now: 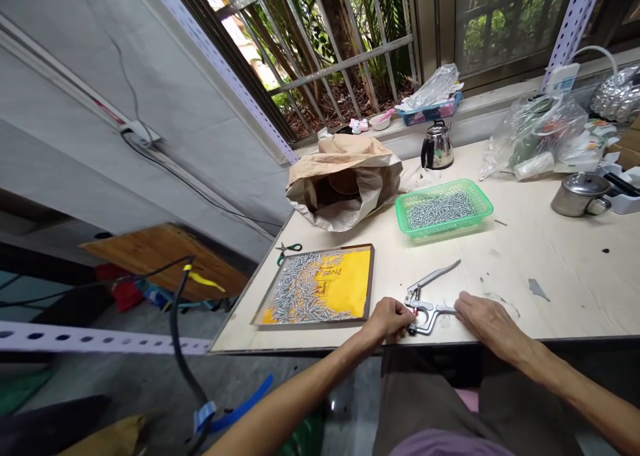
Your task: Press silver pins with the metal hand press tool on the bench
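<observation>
Near the table's front edge lie silver snap-fastener pliers (425, 316), their upper handle swung wide and a spring showing at the pivot. My right hand (483, 317) is closed round the end of the lower handle. At the jaw end, my left hand (391, 318) is closed in a pinch against the pliers; what its fingertips hold is too small and hidden to name. Left of that hand sits a shallow tray (371, 276) with a yellow bottom, strewn with small silver metal pieces (303, 289). Beyond the pliers stands a green plastic basket (400, 217) of similar pieces (443, 209).
Green-handled scissors (289, 248) lie at the tray's far left corner. An open brown paper bag (345, 183) stands at the back, with a steel kettle (439, 148) nearby. A lidded metal pot (580, 195) and plastic bags (537, 136) occupy the right. The table's left edge drops to the floor.
</observation>
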The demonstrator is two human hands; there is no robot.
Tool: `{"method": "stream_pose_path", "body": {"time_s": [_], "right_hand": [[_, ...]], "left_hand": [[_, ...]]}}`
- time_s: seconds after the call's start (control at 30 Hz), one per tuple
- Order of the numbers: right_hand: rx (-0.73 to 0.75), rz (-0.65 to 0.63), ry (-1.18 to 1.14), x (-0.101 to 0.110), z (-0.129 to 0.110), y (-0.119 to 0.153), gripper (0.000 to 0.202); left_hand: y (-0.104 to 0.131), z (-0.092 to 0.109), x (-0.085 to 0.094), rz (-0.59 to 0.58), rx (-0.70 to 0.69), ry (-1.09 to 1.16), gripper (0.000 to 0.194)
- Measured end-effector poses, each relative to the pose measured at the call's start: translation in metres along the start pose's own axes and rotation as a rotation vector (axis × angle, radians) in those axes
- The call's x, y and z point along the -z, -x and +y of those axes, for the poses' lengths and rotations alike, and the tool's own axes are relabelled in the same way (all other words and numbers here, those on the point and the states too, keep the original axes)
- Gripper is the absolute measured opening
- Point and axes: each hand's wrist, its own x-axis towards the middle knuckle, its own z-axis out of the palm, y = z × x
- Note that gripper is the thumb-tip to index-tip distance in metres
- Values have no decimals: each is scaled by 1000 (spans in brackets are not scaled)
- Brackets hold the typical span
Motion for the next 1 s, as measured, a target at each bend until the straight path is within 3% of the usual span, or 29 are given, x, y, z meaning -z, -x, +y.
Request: {"method": "stream_pose_path", "body": {"time_s": [0.13,0.27,0.4,0.57,0.8,0.9,1.0], "right_hand": [[17,-87,-5,7,9,-8,9],[6,-156,-32,8,31,-28,76],[48,-308,-57,9,42,-45,98],[41,-312,-36,20,31,-50,92],[11,-323,3,29,22,-45,57],[35,-303,13,27,21,-41,41],[44,-268,4,23,20,-38,36]], "left_hand": [[2,-6,-4,-20,3,35,24],[6,-10,-6,-58,-1,51,28],[8,-13,-8,-52,22,53,29],[7,-14,-9,-37,63,42,27],[11,-14,-10,-23,66,-29,33],[17,-13,-14,197,-135,-289,28],[17,-5,-25,392,-516,-537,16]]}}
